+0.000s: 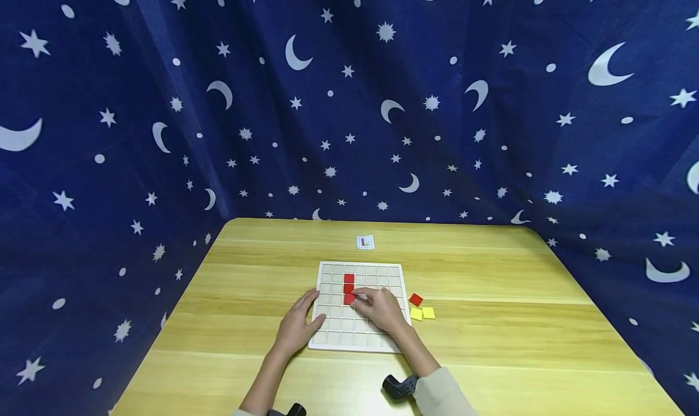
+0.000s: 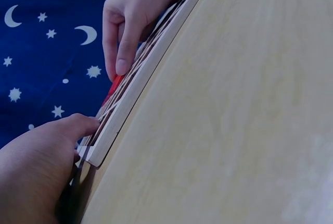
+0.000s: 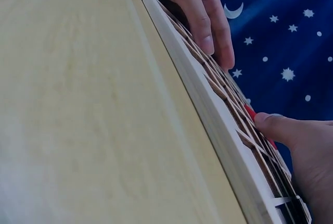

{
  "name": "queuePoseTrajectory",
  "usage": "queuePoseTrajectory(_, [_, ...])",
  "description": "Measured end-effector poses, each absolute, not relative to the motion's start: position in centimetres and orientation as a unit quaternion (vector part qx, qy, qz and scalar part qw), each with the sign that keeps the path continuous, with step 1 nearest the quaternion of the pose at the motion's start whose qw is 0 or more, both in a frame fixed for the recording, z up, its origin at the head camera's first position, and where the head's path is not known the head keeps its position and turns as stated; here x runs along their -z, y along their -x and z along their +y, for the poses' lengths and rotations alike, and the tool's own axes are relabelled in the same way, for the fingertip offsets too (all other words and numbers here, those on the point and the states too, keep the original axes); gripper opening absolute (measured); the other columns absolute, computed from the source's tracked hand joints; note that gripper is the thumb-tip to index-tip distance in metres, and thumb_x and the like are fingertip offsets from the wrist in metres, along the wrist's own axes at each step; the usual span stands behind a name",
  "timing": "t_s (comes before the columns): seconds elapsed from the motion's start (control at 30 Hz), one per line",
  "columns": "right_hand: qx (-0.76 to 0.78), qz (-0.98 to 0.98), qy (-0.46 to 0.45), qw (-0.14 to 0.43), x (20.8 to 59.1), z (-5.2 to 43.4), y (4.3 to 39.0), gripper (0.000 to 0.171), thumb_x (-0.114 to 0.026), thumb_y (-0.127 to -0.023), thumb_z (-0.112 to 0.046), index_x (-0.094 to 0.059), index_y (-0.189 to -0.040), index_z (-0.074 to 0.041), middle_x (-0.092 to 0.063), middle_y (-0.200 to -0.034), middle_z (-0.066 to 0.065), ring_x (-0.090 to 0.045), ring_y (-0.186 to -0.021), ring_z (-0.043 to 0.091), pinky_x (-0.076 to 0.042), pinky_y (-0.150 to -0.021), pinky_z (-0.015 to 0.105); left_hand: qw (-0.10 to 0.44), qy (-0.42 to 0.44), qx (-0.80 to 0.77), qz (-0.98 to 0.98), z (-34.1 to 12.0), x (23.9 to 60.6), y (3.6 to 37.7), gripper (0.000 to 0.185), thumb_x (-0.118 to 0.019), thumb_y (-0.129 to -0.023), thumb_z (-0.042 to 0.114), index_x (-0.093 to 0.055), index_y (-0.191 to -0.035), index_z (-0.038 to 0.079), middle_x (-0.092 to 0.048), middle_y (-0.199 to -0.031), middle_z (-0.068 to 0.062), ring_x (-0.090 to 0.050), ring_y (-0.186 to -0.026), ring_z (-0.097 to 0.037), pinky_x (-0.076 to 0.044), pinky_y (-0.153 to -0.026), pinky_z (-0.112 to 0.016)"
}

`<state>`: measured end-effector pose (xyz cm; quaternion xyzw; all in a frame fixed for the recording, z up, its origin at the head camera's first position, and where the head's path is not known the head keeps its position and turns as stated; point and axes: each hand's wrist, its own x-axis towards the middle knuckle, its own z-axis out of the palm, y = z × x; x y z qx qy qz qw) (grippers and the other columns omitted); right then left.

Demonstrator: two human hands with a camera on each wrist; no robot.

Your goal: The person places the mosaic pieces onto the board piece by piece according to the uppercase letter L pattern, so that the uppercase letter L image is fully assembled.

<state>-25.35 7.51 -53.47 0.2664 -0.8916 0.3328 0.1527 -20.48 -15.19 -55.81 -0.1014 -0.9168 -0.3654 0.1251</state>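
A white square grid board (image 1: 360, 338) lies on the table, with three red tiles in a column on it: a far tile (image 1: 349, 278), a middle tile (image 1: 348, 288) and a near tile (image 1: 348, 299). My right hand (image 1: 381, 310) reaches over the board and pinches the near red tile between thumb and index finger. In the right wrist view the thumb (image 3: 278, 126) touches red. My left hand (image 1: 296, 324) rests at the board's left edge, thumb over the rim and relaxed fingers along the side. Its fingers (image 3: 200, 23) also appear in the right wrist view.
A loose red tile (image 1: 416, 299) and two yellow tiles, one left (image 1: 416, 313) and one right (image 1: 428, 313), lie just right of the board. Beyond it sits a small printed grid card (image 1: 365, 242). A blue star-and-moon curtain (image 1: 349, 100) surrounds the wooden table (image 1: 491, 343).
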Motion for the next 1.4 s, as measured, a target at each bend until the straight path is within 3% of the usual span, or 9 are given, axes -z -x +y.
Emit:
queuePoseTrajectory(0.2, [-0.324,-0.891,-0.277,0.157,53.8,7.5,25.5,0.024,-0.074,-0.077,-0.026,-0.073,-0.097,-0.013,-0.029,-0.044,-0.019,-0.02,-0.043,-0.001,-0.044,-0.081,0.052,0.135,0.107,0.366,-0.915,-15.1,55.9,20.5,0.057,-0.067,-0.084,0.028,-0.048,-0.133,0.006,-0.044,-0.138,-0.01,-0.041,-0.125,-0.031,-0.039,-0.094,-0.051])
queuePoseTrajectory(0.37, [-0.325,-0.887,-0.281,0.171,53.7,7.7,25.3,0.028,-0.074,-0.077,-0.027,-0.073,-0.101,-0.013,-0.03,-0.043,-0.018,-0.018,-0.044,0.0,-0.046,-0.07,0.044,0.13,0.104,0.368,-0.915,-15.1,56.0,20.5,0.058,-0.067,-0.084,0.029,-0.048,-0.134,0.006,-0.044,-0.138,-0.01,-0.04,-0.126,-0.031,-0.038,-0.095,-0.051])
queuePoseTrajectory(0.47, [-0.335,-0.884,-0.277,0.172,53.6,8.2,25.1,0.029,-0.074,-0.077,-0.028,-0.072,-0.102,-0.013,-0.031,-0.043,-0.02,-0.017,-0.045,-0.001,-0.046,-0.07,0.044,0.126,0.102,0.37,-0.915,-15.1,56.0,20.5,0.058,-0.067,-0.084,0.03,-0.048,-0.134,0.007,-0.044,-0.139,-0.009,-0.039,-0.126,-0.03,-0.037,-0.097,-0.05])
queuePoseTrajectory(0.6, [-0.342,-0.881,-0.273,0.181,53.6,9.6,24.8,0.024,-0.074,-0.077,-0.027,-0.073,-0.098,-0.016,-0.027,-0.045,-0.022,-0.016,-0.046,-0.004,-0.046,-0.064,0.039,0.13,0.107,0.37,-0.914,-15.0,56.0,20.4,0.058,-0.067,-0.084,0.029,-0.048,-0.133,0.006,-0.044,-0.139,-0.009,-0.039,-0.127,-0.029,-0.037,-0.098,-0.049])
queuePoseTrajectory(0.7, [-0.345,-0.874,-0.276,0.201,53.6,11.3,24.5,0.021,-0.075,-0.076,-0.024,-0.073,-0.095,-0.016,-0.024,-0.047,-0.022,-0.017,-0.045,-0.005,-0.037,-0.051,0.03,0.133,0.112,0.371,-0.912,-15.0,56.0,20.3,0.058,-0.067,-0.083,0.029,-0.049,-0.133,0.005,-0.045,-0.138,-0.009,-0.04,-0.126,-0.03,-0.038,-0.096,-0.05])
queuePoseTrajectory(0.87, [-0.342,-0.872,-0.262,0.231,53.7,14.7,23.8,0.019,-0.077,-0.075,-0.019,-0.073,-0.093,-0.014,-0.024,-0.048,-0.023,-0.016,-0.045,-0.006,-0.03,-0.05,0.022,0.135,0.115,0.366,-0.914,-15.1,56.0,20.4,0.059,-0.067,-0.083,0.03,-0.048,-0.133,0.006,-0.045,-0.138,-0.01,-0.041,-0.125,-0.031,-0.039,-0.095,-0.051])
queuePoseTrajectory(1.13, [-0.347,-0.897,-0.18,0.206,54.0,18.8,24.1,0.028,-0.076,-0.077,-0.025,-0.072,-0.1,-0.01,-0.027,-0.048,-0.015,-0.016,-0.042,-0.003,-0.02,-0.038,0.018,0.15,0.114,0.359,-0.914,-15.3,56.1,20.6,0.058,-0.067,-0.083,0.029,-0.049,-0.132,0.005,-0.046,-0.137,-0.01,-0.042,-0.124,-0.032,-0.04,-0.093,-0.051])
queuePoseTrajectory(1.4, [-0.317,-0.927,-0.115,0.166,54.0,20.5,24.6,0.031,-0.073,-0.079,-0.033,-0.072,-0.098,-0.009,-0.029,-0.045,-0.01,-0.016,-0.041,0.001,-0.019,-0.038,0.02,0.142,0.113,0.363,-0.914,-15.2,56.0,20.6,0.058,-0.067,-0.083,0.028,-0.049,-0.132,0.004,-0.045,-0.137,-0.011,-0.042,-0.124,-0.032,-0.039,-0.095,-0.05])
